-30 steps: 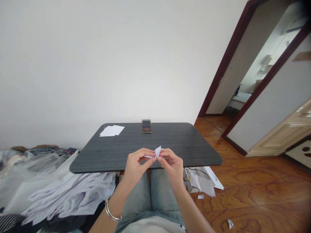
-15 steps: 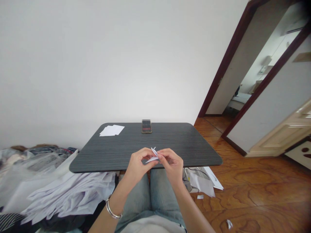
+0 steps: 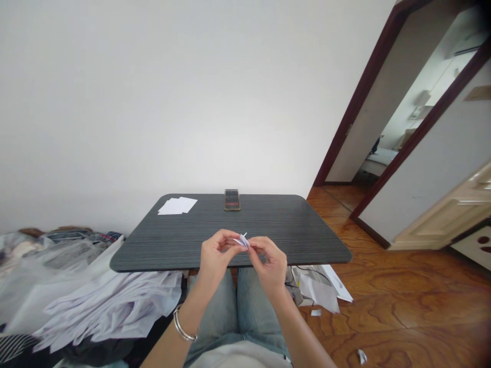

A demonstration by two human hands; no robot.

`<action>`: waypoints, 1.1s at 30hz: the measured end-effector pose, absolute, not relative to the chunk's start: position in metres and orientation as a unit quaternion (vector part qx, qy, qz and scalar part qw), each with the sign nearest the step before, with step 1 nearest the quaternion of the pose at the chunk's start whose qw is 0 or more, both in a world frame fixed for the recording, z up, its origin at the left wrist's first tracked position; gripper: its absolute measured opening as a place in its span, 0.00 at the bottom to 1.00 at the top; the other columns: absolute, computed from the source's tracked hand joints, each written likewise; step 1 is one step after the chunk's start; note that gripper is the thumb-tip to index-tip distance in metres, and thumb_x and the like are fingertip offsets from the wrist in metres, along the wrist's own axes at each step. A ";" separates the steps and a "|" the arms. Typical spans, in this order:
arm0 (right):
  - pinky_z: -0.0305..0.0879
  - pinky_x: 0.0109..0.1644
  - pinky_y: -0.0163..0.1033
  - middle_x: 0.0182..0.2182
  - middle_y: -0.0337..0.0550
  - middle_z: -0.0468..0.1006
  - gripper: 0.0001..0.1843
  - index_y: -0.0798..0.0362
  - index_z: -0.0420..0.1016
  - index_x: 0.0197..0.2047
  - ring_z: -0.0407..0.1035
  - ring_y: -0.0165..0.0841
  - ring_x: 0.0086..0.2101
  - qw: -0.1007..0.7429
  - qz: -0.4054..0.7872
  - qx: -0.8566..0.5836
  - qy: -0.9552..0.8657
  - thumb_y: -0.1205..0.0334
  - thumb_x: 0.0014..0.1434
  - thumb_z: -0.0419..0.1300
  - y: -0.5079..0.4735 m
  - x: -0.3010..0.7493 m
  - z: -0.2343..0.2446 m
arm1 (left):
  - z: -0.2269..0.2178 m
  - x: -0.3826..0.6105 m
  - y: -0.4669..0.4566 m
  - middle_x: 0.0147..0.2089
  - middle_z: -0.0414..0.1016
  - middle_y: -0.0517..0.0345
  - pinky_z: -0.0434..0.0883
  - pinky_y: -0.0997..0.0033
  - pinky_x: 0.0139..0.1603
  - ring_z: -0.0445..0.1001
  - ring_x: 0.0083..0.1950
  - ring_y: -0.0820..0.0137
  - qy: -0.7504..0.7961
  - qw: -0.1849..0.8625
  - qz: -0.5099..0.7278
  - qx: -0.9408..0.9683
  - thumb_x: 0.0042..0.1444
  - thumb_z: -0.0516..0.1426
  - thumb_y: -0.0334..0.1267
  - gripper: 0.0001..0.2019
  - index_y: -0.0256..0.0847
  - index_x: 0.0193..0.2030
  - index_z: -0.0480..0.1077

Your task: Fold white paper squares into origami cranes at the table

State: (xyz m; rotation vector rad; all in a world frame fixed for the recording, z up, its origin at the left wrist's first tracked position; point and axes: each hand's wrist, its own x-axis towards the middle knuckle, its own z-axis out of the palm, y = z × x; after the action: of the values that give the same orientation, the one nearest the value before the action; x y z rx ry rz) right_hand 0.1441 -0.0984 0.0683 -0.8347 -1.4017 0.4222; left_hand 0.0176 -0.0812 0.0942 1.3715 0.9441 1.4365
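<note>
A small piece of folded white paper (image 3: 244, 240) is held up between my two hands, above the near edge of the dark table (image 3: 284, 220). My left hand (image 3: 217, 255) pinches its left side between thumb and fingers. From the other side, my right hand (image 3: 269, 259) grips it with thumb and forefinger. Thin pointed flaps stick up between the fingertips; the rest of the folds are hidden by the fingers.
White paper sheets (image 3: 177, 205) lie at the table's back left. A phone (image 3: 232, 200) stands propped at the back edge. Clothes and white fabric (image 3: 111, 306) are heaped at left. Papers and cables (image 3: 318, 291) sit below the table's right side, with paper scraps (image 3: 361, 356) on the wooden floor.
My left hand has shifted slightly left and up, its fingers now closer around the paper. The broad lower flap seen before has turned upward and shows less. Both hands keep hold.
</note>
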 end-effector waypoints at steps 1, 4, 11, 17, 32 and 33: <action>0.70 0.33 0.37 0.32 0.43 0.75 0.08 0.50 0.74 0.35 0.71 0.34 0.33 0.666 0.186 -0.369 -0.621 0.70 0.54 0.56 -0.099 0.144 0.068 | 0.094 0.019 -0.082 0.28 0.78 0.56 0.75 0.70 0.34 0.77 0.30 0.68 0.381 0.460 0.587 0.546 0.38 0.64 0.30 0.10 0.35 0.30 0.71; 0.69 0.33 0.38 0.31 0.43 0.75 0.08 0.49 0.74 0.35 0.71 0.34 0.33 0.671 0.172 -0.366 -0.622 0.71 0.54 0.56 -0.099 0.144 0.069 | 0.092 0.022 -0.085 0.29 0.78 0.56 0.75 0.70 0.35 0.77 0.30 0.69 0.370 0.449 0.613 0.534 0.39 0.64 0.30 0.08 0.36 0.29 0.73; 0.67 0.35 0.39 0.29 0.42 0.74 0.08 0.49 0.74 0.33 0.70 0.34 0.32 0.686 0.134 -0.350 -0.623 0.72 0.55 0.57 -0.102 0.145 0.071 | 0.091 0.021 -0.088 0.31 0.77 0.56 0.73 0.71 0.37 0.75 0.33 0.69 0.338 0.362 0.633 0.595 0.41 0.65 0.32 0.06 0.38 0.29 0.76; 0.66 0.35 0.39 0.30 0.42 0.73 0.07 0.51 0.73 0.34 0.69 0.34 0.33 0.689 0.154 -0.323 -0.630 0.71 0.56 0.56 -0.101 0.146 0.069 | 0.088 0.017 -0.085 0.30 0.77 0.54 0.73 0.70 0.34 0.75 0.33 0.68 0.292 0.327 0.619 0.652 0.42 0.65 0.34 0.07 0.38 0.30 0.77; 0.66 0.35 0.37 0.31 0.42 0.73 0.08 0.50 0.71 0.35 0.68 0.33 0.34 0.741 0.185 -0.306 -0.569 0.73 0.56 0.56 -0.104 0.138 0.058 | 0.086 0.021 -0.093 0.32 0.69 0.58 0.70 0.76 0.31 0.70 0.32 0.74 0.275 0.187 0.636 0.696 0.45 0.64 0.31 0.14 0.42 0.41 0.74; 0.66 0.34 0.37 0.31 0.41 0.72 0.08 0.50 0.71 0.34 0.68 0.32 0.34 0.741 0.182 -0.309 -0.568 0.73 0.56 0.56 -0.104 0.137 0.058 | 0.086 0.022 -0.094 0.32 0.69 0.58 0.70 0.76 0.31 0.70 0.32 0.74 0.279 0.198 0.639 0.689 0.45 0.63 0.31 0.14 0.42 0.42 0.74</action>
State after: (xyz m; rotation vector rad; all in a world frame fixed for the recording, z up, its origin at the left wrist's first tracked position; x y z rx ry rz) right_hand 0.1373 -0.1040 0.0583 -0.6770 -1.2462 0.3991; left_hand 0.0221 -0.0941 0.0858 1.9273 0.7804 1.7878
